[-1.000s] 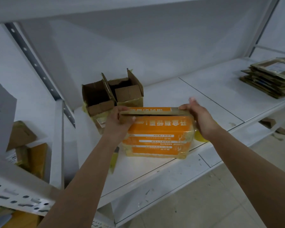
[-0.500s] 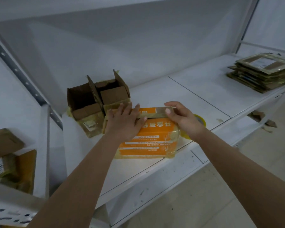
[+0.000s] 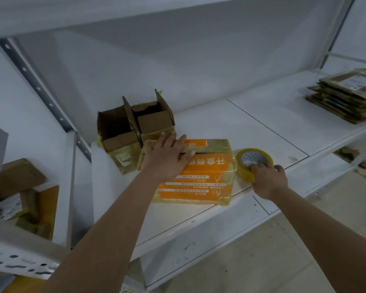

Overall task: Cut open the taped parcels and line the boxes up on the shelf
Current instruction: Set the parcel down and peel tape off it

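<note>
Left hand: your left hand (image 3: 167,157) lies flat at centre frame, fingers straight and spread, palm pressing on the top of the orange box.
Right hand: your right hand (image 3: 266,176), right of centre, has its fingers curled over the near rim of the tape roll, gripping it; the fingertips (image 3: 253,164) reach into the roll's core.
Orange box: the orange box (image 3: 199,176) sits at centre frame on the white shelf, near its front edge, printed with white lettering and wrapped in yellowish clear tape. Its top flaps lie down, with a dark seam showing beside your thumb.
Tape roll: the tape roll (image 3: 255,159) lies flat on the shelf, just beside the orange box's right end; you cannot tell whether they touch.
Open boxes: two open brown boxes (image 3: 135,127) stand side by side just behind the orange box, toward upper left of centre, flaps up, their facing flaps touching.
Shelf: the white shelf (image 3: 251,123) runs from lower centre to the right edge.
Flat stack: a stack of flattened cartons (image 3: 347,96) rests on the shelf at far right, well apart from the boxes.
Lower left: more parcels (image 3: 17,197) sit in the neighbouring bay at the left edge.
</note>
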Demonstrator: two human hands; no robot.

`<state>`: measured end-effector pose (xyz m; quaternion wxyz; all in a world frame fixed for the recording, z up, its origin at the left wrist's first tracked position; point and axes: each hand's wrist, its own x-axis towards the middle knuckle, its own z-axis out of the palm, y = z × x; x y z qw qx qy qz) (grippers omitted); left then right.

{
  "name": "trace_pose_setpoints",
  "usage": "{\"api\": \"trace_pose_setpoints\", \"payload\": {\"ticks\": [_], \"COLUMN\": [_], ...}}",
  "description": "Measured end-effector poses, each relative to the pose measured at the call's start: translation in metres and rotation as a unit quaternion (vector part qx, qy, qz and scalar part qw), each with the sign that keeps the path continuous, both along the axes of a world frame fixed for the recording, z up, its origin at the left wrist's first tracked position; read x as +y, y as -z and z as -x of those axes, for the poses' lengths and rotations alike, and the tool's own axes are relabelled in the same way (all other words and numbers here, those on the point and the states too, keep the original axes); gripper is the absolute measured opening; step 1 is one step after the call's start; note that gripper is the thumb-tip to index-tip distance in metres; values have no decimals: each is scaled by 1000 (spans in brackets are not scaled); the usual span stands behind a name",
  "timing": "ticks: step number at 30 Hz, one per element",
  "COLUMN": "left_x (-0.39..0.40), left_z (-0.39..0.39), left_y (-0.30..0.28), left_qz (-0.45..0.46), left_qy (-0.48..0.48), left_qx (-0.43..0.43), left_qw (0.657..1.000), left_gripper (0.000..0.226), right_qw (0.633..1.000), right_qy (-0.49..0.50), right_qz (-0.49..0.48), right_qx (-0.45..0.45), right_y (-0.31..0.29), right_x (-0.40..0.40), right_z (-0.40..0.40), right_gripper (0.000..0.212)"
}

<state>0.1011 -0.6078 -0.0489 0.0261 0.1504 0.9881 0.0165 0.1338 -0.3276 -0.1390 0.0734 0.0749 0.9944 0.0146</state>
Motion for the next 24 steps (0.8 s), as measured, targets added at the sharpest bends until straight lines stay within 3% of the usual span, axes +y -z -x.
{"api": "trace_pose_setpoints", "payload": {"ticks": [3, 6, 10, 13, 15, 18, 24], "left_x": [-1, -1, -1, -3, -5, -9, -12], "left_z": [0, 1, 1, -3, -9, -16, -18], "left_y": [0, 0, -2, -10, -14, -17, -17], "left_qz": [-5, -11, -50, -136, -202, -266, -294], "left_qy": [-1, -4, -13, -19, -17, -2, 15], "left_qx": [0, -5, -20, -39, -44, -43, -21], "left_qw": [1000, 1000, 998, 990, 978, 963, 955], "left_gripper": [70, 70, 76, 93, 93, 95, 94], "right_qw": [998, 997, 972, 921, 900, 897, 905], "right_qy": [8, 41, 38, -50, -110, -171, -216], "right_qz": [-44, -17, 171, 315, 350, 346, 305], "right_qx": [43, 57, 157, 221, 236, 217, 204], "right_y": [-4, -25, -90, -141, -162, -167, -152], "right_x": [0, 7, 9, -15, -43, -84, -118], "right_z": [-2, -1, 6, 4, -1, -5, -6], "right_gripper": [31, 22, 16, 33, 29, 18, 18]}}
